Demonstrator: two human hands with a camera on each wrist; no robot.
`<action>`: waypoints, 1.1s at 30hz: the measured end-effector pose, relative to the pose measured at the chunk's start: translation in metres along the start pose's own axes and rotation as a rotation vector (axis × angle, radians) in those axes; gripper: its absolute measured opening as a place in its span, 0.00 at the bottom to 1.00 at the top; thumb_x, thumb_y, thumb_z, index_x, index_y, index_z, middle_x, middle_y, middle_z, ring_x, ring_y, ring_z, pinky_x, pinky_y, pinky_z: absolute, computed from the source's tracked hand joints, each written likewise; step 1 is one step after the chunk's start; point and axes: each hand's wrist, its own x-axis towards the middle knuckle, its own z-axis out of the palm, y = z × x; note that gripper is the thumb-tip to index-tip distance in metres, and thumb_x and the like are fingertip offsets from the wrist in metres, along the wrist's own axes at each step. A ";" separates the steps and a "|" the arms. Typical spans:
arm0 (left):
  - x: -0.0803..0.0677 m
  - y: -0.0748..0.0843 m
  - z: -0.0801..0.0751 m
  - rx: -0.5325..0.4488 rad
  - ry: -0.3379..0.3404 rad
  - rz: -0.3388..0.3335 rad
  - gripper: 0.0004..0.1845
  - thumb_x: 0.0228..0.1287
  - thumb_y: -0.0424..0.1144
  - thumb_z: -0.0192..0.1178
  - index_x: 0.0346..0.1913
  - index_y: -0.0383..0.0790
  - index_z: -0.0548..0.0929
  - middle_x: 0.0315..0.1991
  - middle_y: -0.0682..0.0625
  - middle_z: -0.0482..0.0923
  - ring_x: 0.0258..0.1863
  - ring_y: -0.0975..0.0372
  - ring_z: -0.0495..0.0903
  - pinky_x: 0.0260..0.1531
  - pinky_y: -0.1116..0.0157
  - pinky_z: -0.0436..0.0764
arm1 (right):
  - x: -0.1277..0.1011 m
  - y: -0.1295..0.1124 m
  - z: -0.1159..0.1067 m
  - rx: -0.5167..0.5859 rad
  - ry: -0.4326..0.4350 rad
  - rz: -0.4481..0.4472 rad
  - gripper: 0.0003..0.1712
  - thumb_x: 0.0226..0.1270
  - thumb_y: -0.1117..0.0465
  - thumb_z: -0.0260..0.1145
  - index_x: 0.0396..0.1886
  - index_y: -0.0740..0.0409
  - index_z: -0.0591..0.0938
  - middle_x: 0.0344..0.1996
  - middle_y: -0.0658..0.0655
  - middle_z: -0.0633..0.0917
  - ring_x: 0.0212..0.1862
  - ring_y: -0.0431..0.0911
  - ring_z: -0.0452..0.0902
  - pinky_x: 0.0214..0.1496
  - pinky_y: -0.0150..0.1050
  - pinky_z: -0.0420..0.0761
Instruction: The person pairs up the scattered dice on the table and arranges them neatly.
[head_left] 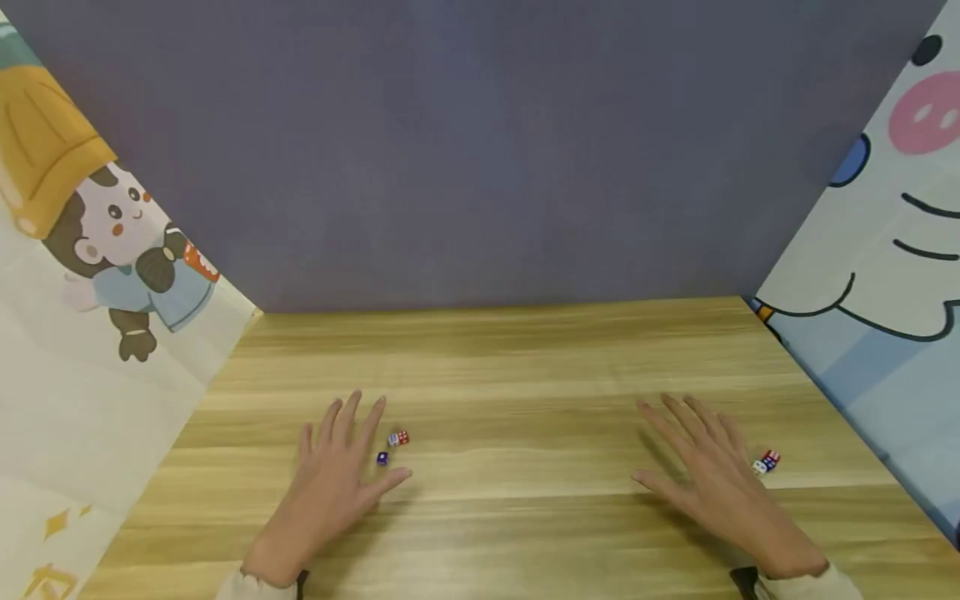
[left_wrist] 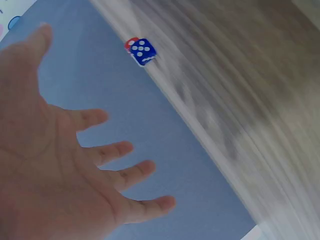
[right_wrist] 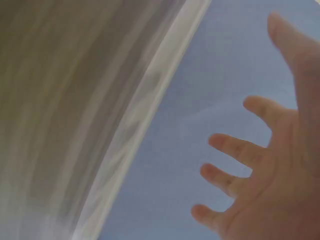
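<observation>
Spread above the wooden tabletop, my left hand [head_left: 330,482] has its fingers straight and apart and holds nothing. Just right of its fingers lie three small dice: a white die [head_left: 393,440] beside a red die [head_left: 403,436], with a dark blue die [head_left: 382,458] nearer to me. The left wrist view shows a blue die [left_wrist: 143,51] with white dots, partly covering a red one. My right hand [head_left: 712,487] is likewise spread and holds nothing. To its right sit a red die [head_left: 773,456], a blue die [head_left: 768,463] and a white die [head_left: 759,468], close together.
The wooden tabletop [head_left: 525,392] runs back to a plain grey-blue panel [head_left: 495,158]. Cartoon-printed sheets border it: a child figure on the left sheet [head_left: 45,358], a pig on the right sheet [head_left: 885,275].
</observation>
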 end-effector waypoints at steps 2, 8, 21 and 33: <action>0.002 0.000 -0.001 -0.012 0.001 0.015 0.46 0.62 0.69 0.58 0.74 0.41 0.66 0.72 0.33 0.61 0.68 0.37 0.62 0.55 0.28 0.63 | 0.003 -0.003 0.001 0.061 -0.008 -0.002 0.50 0.58 0.42 0.74 0.77 0.41 0.62 0.68 0.65 0.71 0.69 0.66 0.61 0.64 0.73 0.56; 0.011 0.002 -0.004 -0.097 0.004 0.065 0.31 0.64 0.52 0.67 0.61 0.32 0.78 0.57 0.34 0.76 0.56 0.41 0.76 0.52 0.37 0.72 | 0.011 -0.016 -0.002 0.217 -0.029 -0.039 0.41 0.64 0.52 0.73 0.75 0.48 0.66 0.64 0.60 0.77 0.63 0.60 0.73 0.57 0.63 0.73; 0.021 -0.008 -0.006 -0.386 -0.198 -0.075 0.16 0.61 0.44 0.71 0.44 0.35 0.84 0.30 0.52 0.80 0.29 0.65 0.76 0.31 0.64 0.79 | 0.043 -0.054 0.004 0.746 -0.498 -0.012 0.24 0.77 0.49 0.58 0.62 0.58 0.78 0.48 0.52 0.85 0.47 0.38 0.81 0.48 0.39 0.81; 0.016 -0.008 0.001 -0.401 -0.233 -0.087 0.08 0.55 0.27 0.71 0.34 0.41 0.84 0.23 0.57 0.73 0.23 0.67 0.70 0.24 0.70 0.72 | 0.070 -0.096 0.032 0.841 -0.728 -0.204 0.21 0.75 0.50 0.62 0.58 0.58 0.80 0.43 0.47 0.85 0.44 0.37 0.80 0.47 0.35 0.81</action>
